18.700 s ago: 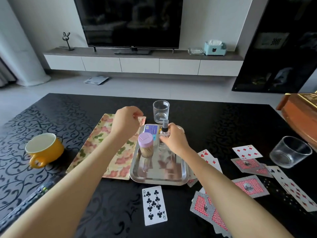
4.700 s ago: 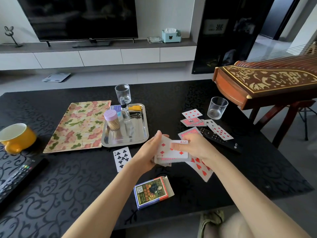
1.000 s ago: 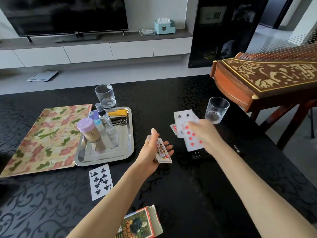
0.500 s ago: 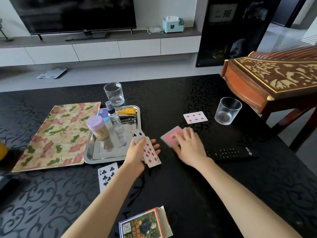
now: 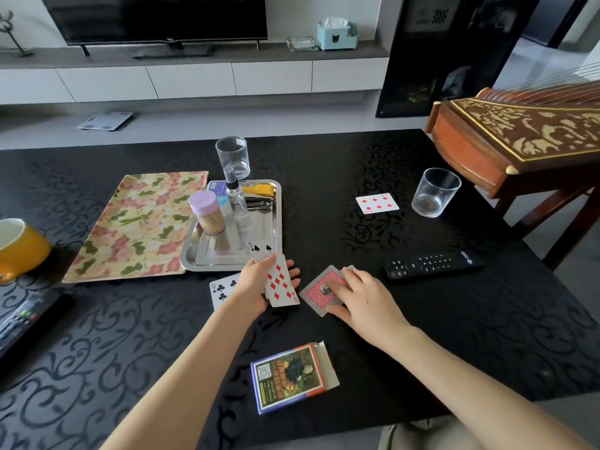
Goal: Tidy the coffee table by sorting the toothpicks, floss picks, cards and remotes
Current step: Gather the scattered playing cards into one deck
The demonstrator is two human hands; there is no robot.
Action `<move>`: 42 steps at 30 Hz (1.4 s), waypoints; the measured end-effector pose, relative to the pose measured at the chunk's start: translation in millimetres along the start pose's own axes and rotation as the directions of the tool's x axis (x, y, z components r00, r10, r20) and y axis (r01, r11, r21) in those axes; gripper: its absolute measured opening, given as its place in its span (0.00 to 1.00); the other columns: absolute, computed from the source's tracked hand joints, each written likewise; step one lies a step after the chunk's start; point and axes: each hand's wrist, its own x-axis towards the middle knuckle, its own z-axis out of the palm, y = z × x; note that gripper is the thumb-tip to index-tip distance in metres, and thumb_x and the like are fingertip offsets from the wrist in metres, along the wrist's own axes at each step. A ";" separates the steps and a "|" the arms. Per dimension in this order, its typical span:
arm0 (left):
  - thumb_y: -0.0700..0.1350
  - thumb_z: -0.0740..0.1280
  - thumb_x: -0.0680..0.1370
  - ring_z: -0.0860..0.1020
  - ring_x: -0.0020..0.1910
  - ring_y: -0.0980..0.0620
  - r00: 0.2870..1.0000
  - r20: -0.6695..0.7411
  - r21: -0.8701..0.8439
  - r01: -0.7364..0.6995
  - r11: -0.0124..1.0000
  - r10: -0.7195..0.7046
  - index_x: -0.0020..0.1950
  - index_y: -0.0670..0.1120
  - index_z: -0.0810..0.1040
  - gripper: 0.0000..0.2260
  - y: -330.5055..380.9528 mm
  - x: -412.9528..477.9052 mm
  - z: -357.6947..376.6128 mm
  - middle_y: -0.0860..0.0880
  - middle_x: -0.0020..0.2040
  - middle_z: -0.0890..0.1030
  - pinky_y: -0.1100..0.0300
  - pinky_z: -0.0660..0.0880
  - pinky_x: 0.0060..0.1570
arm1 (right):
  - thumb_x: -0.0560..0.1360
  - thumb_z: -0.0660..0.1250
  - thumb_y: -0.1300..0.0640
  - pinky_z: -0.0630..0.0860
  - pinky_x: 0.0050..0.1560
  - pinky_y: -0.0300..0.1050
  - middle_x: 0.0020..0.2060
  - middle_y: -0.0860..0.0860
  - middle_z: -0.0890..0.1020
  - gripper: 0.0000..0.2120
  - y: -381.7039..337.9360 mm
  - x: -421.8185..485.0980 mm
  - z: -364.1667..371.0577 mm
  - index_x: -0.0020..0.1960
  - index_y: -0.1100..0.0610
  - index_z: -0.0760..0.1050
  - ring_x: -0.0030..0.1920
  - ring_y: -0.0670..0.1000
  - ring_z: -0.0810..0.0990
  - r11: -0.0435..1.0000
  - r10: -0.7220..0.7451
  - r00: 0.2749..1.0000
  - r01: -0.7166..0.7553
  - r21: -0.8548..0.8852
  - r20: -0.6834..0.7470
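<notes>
I am holding a loose fan of cards (image 5: pixel 281 282) in my left hand (image 5: pixel 255 289), thumb on top, just in front of the tray (image 5: pixel 277 203). My right hand (image 5: pixel 368 305) is lying with its fingers flat on two overlapping face-down cards (image 5: pixel 319 293), right of the tray's near corner, pressing them to the table (image 5: pixel 487 336). I judge I am gathering the loose cards.

The table is looking glossy, so the flat cards may be skating rather than lifting, and splaying apart under my fingers. The fan is sitting slack, so tilting it to take more could be spilling it. The nine of clubs (image 5: pixel 222 289), in front of the tray, is lying half under my left wrist and could be getting missed. A diamond card (image 5: pixel 376 203), well right of the tray, is lying just beside a glass (image 5: pixel 435 193), which a hasty reach could knock. The remote (image 5: pixel 431 264) is lying right of my right hand, well right of the tray.

Readable: "9" with clubs, "5" with spades on the fan's rear card, an upside-down corner figure on the diamonds. The card box (image 5: pixel 290 376), nearer me than the tray, is showing a QR code; its print is too small to read.
</notes>
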 end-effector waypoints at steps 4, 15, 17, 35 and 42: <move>0.43 0.59 0.81 0.81 0.43 0.41 0.999 -0.010 0.035 0.037 0.999 -0.036 0.66 0.35 0.68 0.16 4.6 -9.4 -5.8 0.37 0.55 0.79 0.55 0.79 0.26 | 0.72 0.69 0.43 0.70 0.56 0.45 0.54 0.49 0.74 0.21 -1.2 -11.1 -16.2 0.63 0.47 0.75 0.54 0.52 0.70 0.982 0.065 0.998 -0.065 0.180 0.005; 0.44 0.59 0.81 0.80 0.40 0.42 0.995 0.023 0.106 0.092 0.990 -0.095 0.65 0.34 0.69 0.17 4.9 -33.5 -31.9 0.39 0.47 0.80 0.54 0.79 0.28 | 0.60 0.77 0.43 0.76 0.47 0.45 0.53 0.50 0.78 0.33 -9.1 13.1 -35.7 0.58 0.54 0.69 0.53 0.51 0.77 0.857 0.378 0.854 -0.468 0.214 0.357; 0.44 0.58 0.81 0.80 0.41 0.42 0.995 0.032 0.115 0.089 0.989 -0.094 0.64 0.34 0.69 0.16 5.4 -34.7 -33.1 0.39 0.47 0.80 0.52 0.79 0.32 | 0.60 0.77 0.40 0.74 0.47 0.45 0.51 0.49 0.78 0.30 -10.5 12.0 -37.9 0.54 0.53 0.72 0.54 0.52 0.76 0.876 0.391 0.859 -0.457 0.151 0.330; 0.44 0.59 0.81 0.82 0.39 0.40 0.998 0.045 0.036 0.038 0.999 -0.040 0.68 0.39 0.64 0.17 3.0 -49.7 -33.8 0.36 0.48 0.80 0.53 0.79 0.29 | 0.62 0.78 0.48 0.75 0.41 0.45 0.45 0.51 0.82 0.22 -17.6 -17.9 -47.9 0.49 0.56 0.73 0.45 0.51 0.81 0.726 0.543 0.759 -0.639 0.254 0.358; 0.59 0.54 0.80 0.81 0.36 0.48 0.994 0.103 0.046 -0.038 0.998 0.033 0.69 0.41 0.65 0.26 6.6 -64.3 -11.9 0.41 0.44 0.81 0.59 0.78 0.28 | 0.75 0.64 0.64 0.71 0.43 0.43 0.48 0.55 0.79 0.07 -97.0 12.6 -70.3 0.51 0.60 0.77 0.50 0.55 0.78 0.776 0.378 0.923 -0.273 0.569 -0.074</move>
